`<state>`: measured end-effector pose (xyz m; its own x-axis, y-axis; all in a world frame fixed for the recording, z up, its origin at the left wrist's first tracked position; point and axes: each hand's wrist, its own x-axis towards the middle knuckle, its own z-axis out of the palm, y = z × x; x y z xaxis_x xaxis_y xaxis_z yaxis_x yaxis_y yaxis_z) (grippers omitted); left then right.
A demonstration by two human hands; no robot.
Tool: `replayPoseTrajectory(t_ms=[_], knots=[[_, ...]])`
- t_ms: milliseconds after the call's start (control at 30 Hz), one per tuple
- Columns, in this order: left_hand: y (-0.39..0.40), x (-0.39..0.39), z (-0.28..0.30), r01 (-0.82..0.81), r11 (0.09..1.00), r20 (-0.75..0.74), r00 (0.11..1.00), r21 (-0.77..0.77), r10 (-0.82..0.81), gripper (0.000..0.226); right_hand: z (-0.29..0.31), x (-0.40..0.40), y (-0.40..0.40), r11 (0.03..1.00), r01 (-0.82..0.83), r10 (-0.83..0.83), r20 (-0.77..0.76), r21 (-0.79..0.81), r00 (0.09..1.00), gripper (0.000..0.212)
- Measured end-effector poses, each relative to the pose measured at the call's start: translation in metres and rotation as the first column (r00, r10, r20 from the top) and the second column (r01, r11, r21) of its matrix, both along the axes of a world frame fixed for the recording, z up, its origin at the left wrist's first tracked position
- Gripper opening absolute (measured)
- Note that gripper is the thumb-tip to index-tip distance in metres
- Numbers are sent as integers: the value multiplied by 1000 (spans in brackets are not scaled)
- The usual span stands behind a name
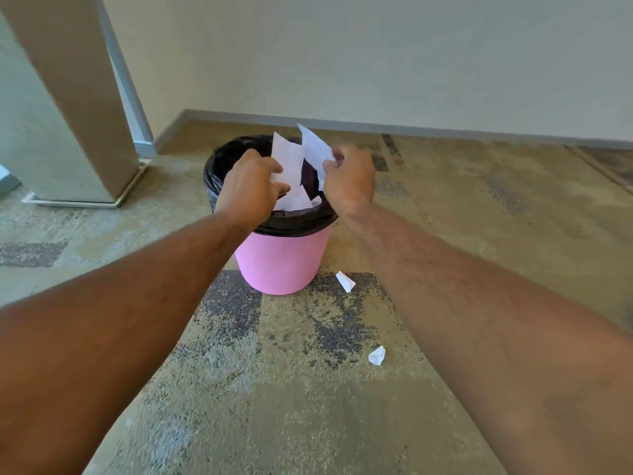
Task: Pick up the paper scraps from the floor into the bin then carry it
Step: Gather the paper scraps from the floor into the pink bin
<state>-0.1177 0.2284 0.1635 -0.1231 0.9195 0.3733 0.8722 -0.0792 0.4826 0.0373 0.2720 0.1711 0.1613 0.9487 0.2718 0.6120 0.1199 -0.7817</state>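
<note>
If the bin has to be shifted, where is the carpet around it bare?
Bare carpet lies left of the pink bin, toward the column base, and behind it up to the baseboard. To its right front lie two scraps. The rim is crowded: left hand and right hand hold paper pieces there.

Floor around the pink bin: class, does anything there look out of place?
Yes. Two paper scraps lie on the carpet, one beside the pink bin at its base, another nearer the camera. Both hands, left and right, hold paper pieces over the bin's mouth.
</note>
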Motion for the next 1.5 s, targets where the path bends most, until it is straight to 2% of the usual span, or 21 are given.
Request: replayPoseTrajectory(t_ms=[67,167,267,333,400,500,667,833,900,1033,1167,1233,1333,1500], knots=[[2,0,-2,6,1000,-13,1000,-4,-6,49,-3,1,-1,993,-115,115,18,4,993,28],[4,0,-9,-6,999,-26,1000,53,8,53,-3,12,-8,976,-202,200,32,78,979,34],[-1,12,-15,-47,978,-19,998,204,52,45,-17,39,-13,979,-144,137,60,141,989,30],[-9,27,-18,-48,946,-69,995,321,74,39,-36,64,-20,985,-73,55,116,157,992,25],[-18,47,-23,11,913,-124,991,407,43,34,-62,94,-30,993,-8,-13,180,116,984,20],[-30,80,-44,189,872,-193,975,452,-111,26,-109,138,-53,997,67,-56,300,-28,952,19],[-39,120,-107,437,852,-251,893,288,-373,22,-171,189,-101,974,156,-75,413,-165,908,25],[-51,142,-169,470,878,-174,861,-90,-479,30,-205,210,-131,960,181,-70,441,-215,895,25],[-60,150,-186,493,841,-114,844,-220,-525,31,-214,215,-139,960,184,-65,473,-210,879,24],[-80,171,-213,583,705,-41,758,-403,-651,38,-229,224,-148,941,274,-127,541,-201,831,32],[-94,186,-237,606,633,-42,706,-481,-707,49,-241,228,-163,914,356,-167,615,-197,770,37],[-98,189,-243,598,646,-91,696,-475,-712,49,-249,229,-171,903,369,-155,636,-219,756,39],[-99,190,-247,609,669,-116,696,-426,-709,34,-259,228,-178,898,364,-144,619,-245,772,40],[-91,185,-249,591,703,-141,717,-396,-682,38,-262,223,-177,921,287,-96,563,-262,821,48]])
